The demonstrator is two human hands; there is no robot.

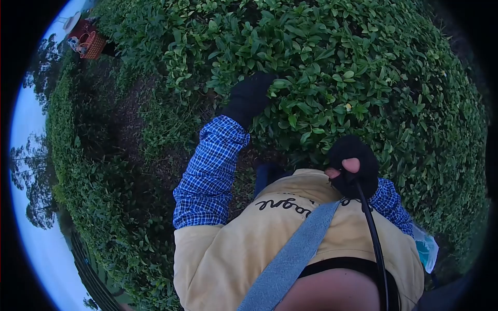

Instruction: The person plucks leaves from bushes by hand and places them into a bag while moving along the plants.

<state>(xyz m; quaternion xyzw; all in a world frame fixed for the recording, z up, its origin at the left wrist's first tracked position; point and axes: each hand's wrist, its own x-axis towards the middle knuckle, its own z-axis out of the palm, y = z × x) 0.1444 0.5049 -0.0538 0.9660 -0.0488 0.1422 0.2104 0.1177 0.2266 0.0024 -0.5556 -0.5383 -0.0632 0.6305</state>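
My left hand [251,98] wears a black glove and reaches into the leafy green bush [332,62]. Its fingertips are at the leaves, but the dark glove hides how they are bent. Close to my chest, my right hand [358,166] is closed in a black glove with bare fingertips showing. Whatever it holds, if anything, is hidden. A thin black cord [374,238] runs from beside this hand down over my shirt [223,259]. Blue checked sleeves [207,176] cover both forearms. A grey-blue strap [290,259] crosses my chest.
Another person in a pale hat [72,22] stands at the upper left with a reddish woven basket [93,45]. A dirt path [129,114] runs between hedge rows [93,217]. A clear and teal plastic bag [426,250] hangs at my right side.
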